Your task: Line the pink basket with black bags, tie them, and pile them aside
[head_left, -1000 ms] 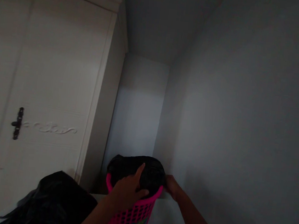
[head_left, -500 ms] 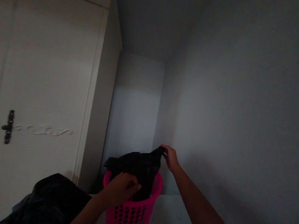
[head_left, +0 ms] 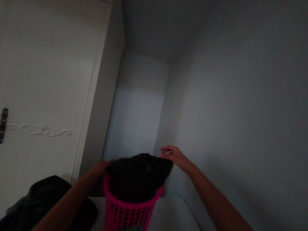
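Note:
A limp black sheet-like item point(head_left: 140, 169), cloth or plastic I cannot tell, is bunched over the mouth of a tall pink basket point(head_left: 128, 221) with holes in its wall. It hides the far rim and sags inside. My left hand point(head_left: 103, 167) grips its left edge; the fingertips are mostly hidden behind the folds. At the upper right edge of the black item, my right hand point(head_left: 175, 156) has its fingers stretched to the left, with a gap between thumb and fingers. The basket stands upright, a coloured label point(head_left: 131, 230) on its front.
A dark heap of soft material point(head_left: 46, 199) lies at the lower left, partly behind my left forearm. Under the basket is a pale flat surface point(head_left: 173, 220). A white wardrobe point(head_left: 49, 64) with a dark handle stands on the left, and a bare wall point(head_left: 238, 120) rises on the right.
My left hand has moved from the front of the basket to the item's left edge. The raised right corner has dropped, and my right hand's fingers have spread over it.

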A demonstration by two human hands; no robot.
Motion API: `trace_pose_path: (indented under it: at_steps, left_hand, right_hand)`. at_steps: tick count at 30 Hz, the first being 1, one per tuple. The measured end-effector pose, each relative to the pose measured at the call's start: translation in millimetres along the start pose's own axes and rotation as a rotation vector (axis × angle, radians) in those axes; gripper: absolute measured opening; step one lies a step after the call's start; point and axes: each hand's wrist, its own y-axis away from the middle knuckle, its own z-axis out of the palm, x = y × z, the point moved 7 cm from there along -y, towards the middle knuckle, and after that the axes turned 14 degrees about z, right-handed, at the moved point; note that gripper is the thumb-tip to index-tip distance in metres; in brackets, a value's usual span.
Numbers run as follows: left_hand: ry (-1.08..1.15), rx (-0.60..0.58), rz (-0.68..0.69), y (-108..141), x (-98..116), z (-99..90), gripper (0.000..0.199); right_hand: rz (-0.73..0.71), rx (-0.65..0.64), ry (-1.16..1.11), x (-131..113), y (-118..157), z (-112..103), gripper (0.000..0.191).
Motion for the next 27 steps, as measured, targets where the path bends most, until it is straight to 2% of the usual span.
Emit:
trace_pose_path:
  at_steps: [3, 7, 10, 13, 15, 20, 23, 25, 27]
  left_hand:
    - [0.042, -0.073, -0.031, -10.6, -5.1, 18.8, 0.041]
    - [0.139, -0.016, -0.012, -26.8, 7.5, 31.4, 0.039]
    - [0.315, 0.025, 0.000, -29.7, 25.5, 40.2, 0.040]
    - [0.526, 0.029, -0.007, -24.3, 42.7, 50.2, 0.027]
    - [0.638, 0.032, -0.031, -20.5, 50.4, 54.9, 0.023]
    - [0.832, 0.048, -0.062, -20.7, 67.4, 54.6, 0.034]
    - [0.912, 0.039, -0.021, -17.5, 83.1, 44.3, 0.039]
    - [0.944, 0.019, 0.000, -8.7, 90.1, 32.2, 0.039]
    - [0.943, -0.062, 0.025, 5.4, 92.3, 18.2, 0.048]
  right_hand:
    - [0.073, -0.030, 0.208, 14.4, 2.4, 3.5, 0.069]
    - [0.139, -0.138, 0.377, 31.2, 8.2, 12.7, 0.087]
    - [0.147, -0.170, 0.420, 39.7, 13.2, 15.3, 0.086]
    - [0.128, -0.126, 0.381, 46.2, 14.9, 14.7, 0.074]
    - [0.107, -0.061, 0.313, 49.3, 13.0, 15.0, 0.065]
    - [0.041, 0.120, 0.042, 47.4, 3.9, 20.3, 0.046]
    - [-0.014, 0.174, -0.138, 38.9, 7.6, 19.4, 0.042]
    - [-0.031, 0.176, -0.356, 36.5, 16.3, 13.5, 0.044]
    - [-0.016, 0.146, -0.617, 40.2, 26.7, 6.4, 0.052]
